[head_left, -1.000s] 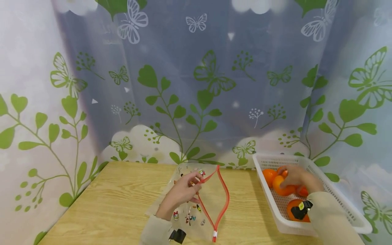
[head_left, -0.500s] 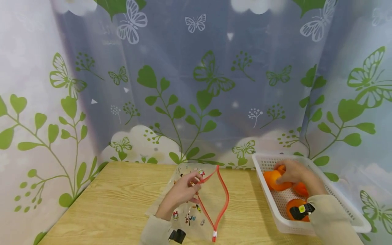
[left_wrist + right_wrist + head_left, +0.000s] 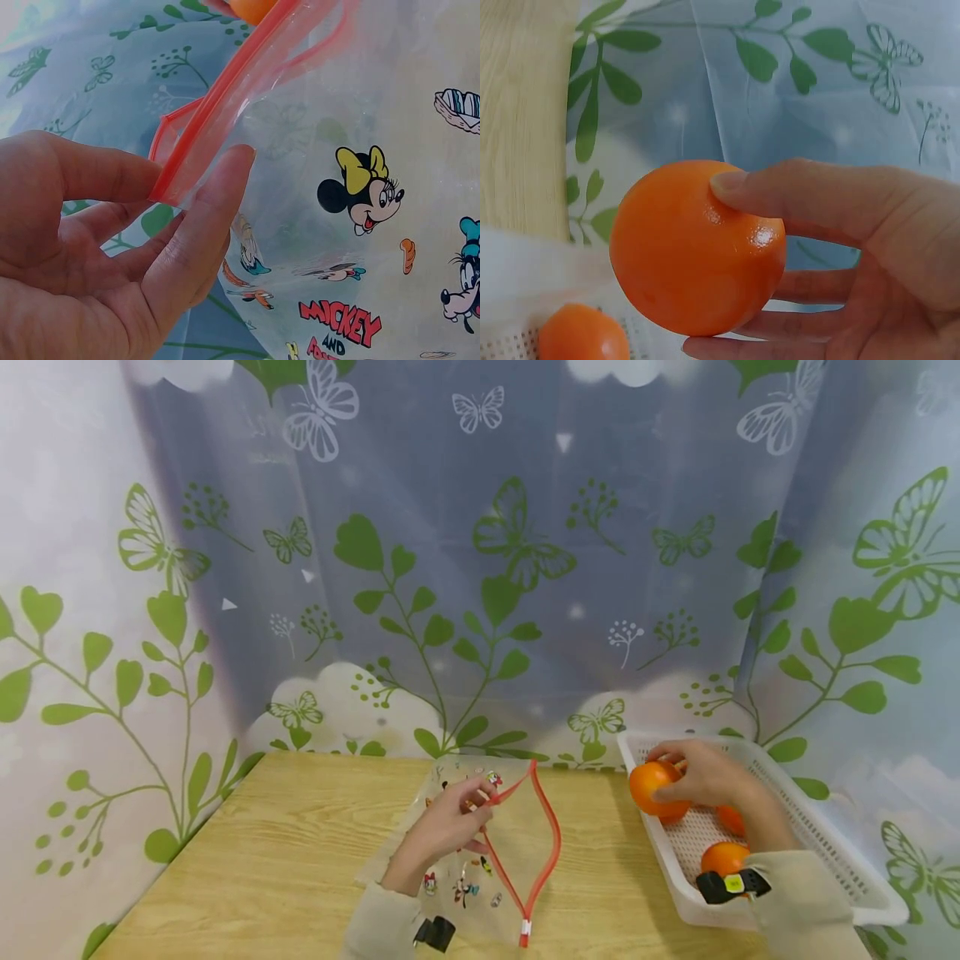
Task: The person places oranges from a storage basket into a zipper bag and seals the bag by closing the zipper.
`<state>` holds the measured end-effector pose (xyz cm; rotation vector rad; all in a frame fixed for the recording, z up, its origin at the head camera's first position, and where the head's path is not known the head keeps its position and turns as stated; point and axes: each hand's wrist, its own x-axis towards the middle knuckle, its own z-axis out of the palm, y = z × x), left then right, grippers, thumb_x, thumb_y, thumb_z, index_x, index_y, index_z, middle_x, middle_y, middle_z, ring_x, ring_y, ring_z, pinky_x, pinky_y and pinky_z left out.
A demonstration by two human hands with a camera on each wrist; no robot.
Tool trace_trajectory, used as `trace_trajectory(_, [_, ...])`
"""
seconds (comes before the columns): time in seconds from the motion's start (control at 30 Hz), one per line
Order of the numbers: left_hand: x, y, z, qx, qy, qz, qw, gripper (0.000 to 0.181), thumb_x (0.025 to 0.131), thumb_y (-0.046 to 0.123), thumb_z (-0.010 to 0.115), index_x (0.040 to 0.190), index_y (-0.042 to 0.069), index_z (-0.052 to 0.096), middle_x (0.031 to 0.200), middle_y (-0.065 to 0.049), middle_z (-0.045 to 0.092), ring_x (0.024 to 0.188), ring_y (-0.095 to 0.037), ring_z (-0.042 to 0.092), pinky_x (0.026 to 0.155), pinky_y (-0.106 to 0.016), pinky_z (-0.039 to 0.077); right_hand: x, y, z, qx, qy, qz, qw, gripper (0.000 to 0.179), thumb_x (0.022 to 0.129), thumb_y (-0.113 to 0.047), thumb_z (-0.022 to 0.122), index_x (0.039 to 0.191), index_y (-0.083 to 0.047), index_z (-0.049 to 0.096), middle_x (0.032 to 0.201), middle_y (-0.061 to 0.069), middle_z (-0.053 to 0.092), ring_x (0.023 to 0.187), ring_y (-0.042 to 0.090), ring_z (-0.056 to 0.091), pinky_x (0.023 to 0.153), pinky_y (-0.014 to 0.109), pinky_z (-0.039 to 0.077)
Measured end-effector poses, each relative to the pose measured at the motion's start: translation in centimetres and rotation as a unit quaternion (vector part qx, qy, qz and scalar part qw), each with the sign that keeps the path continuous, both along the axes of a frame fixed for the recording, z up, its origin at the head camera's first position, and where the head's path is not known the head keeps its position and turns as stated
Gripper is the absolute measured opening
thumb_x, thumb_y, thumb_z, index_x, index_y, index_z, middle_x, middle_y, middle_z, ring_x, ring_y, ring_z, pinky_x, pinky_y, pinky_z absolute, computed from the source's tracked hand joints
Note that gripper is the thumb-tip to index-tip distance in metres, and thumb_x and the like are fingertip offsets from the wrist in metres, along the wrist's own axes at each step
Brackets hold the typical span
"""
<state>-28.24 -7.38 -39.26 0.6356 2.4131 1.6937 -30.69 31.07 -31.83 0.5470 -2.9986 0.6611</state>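
Note:
My left hand (image 3: 453,818) pinches the red zip edge (image 3: 202,120) of a clear zip bag (image 3: 442,893) printed with cartoon figures. The bag lies on the table with its mouth spread apart toward the right. My right hand (image 3: 705,774) grips an orange (image 3: 651,787), thumb on one side and fingers on the other, above the far left corner of a white basket (image 3: 675,864). In the right wrist view the orange (image 3: 694,251) is round, smooth and glossy. More oranges (image 3: 726,858) lie in the basket, partly hidden by my right arm.
The wooden table (image 3: 247,843) runs back to a patterned cloth wall (image 3: 450,568) with leaves and butterflies. Similar cloth stands on the left and right. The basket's raised rim lies between the oranges and the bag.
My right hand has lifted an orange from among the others and moved it up and left, to the basket's left rim. My left hand and the bag have stayed put.

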Motion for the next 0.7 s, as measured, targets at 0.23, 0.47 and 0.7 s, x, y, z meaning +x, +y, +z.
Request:
trace_trajectory(0.23, [0.1, 0.0, 0.1, -0.001, -0.006, -0.001, 1.0, 0.017, 0.106, 0.009, 0.053, 0.121, 0.01, 0.062, 0.109, -0.015, 0.059, 0.076, -0.022, 0.06, 0.065, -0.04, 0.067, 1.2, -2.4, -0.2, -0.031, 0.001, 0.021, 0.9993, 0.049, 0.081, -0.019, 0.087, 0.125, -0.007, 0.069, 0.131, 0.03, 0.063, 0.103, 0.038, 0.068, 0.078, 0.043, 0.062])
trace_trajectory(0.47, [0.0, 0.0, 0.0, 0.003, -0.002, -0.006, 1.0, 0.018, 0.106, 0.008, 0.053, 0.122, 0.007, 0.062, 0.109, -0.019, 0.059, 0.075, -0.022, 0.06, 0.066, -0.041, 0.067, 2.0, -4.2, -1.1, -0.059, -0.01, 0.025, 0.9979, 0.054, 0.082, -0.02, 0.087, 0.13, -0.005, 0.067, 0.133, 0.028, 0.062, 0.104, 0.037, 0.068, 0.068, 0.034, 0.062])
trace_trajectory(0.7, [0.0, 0.0, 0.0, 0.003, -0.005, -0.005, 1.0, 0.019, 0.106, 0.009, 0.053, 0.124, 0.007, 0.061, 0.11, -0.017, 0.058, 0.078, -0.025, 0.062, 0.07, -0.049, 0.067, 3.1, -5.9, -1.9, -0.053, 0.024, 0.035, 0.9977, 0.054, 0.08, -0.024, 0.088, 0.129, -0.011, 0.069, 0.126, 0.016, 0.07, 0.104, 0.033, 0.067, 0.075, 0.038, 0.062])
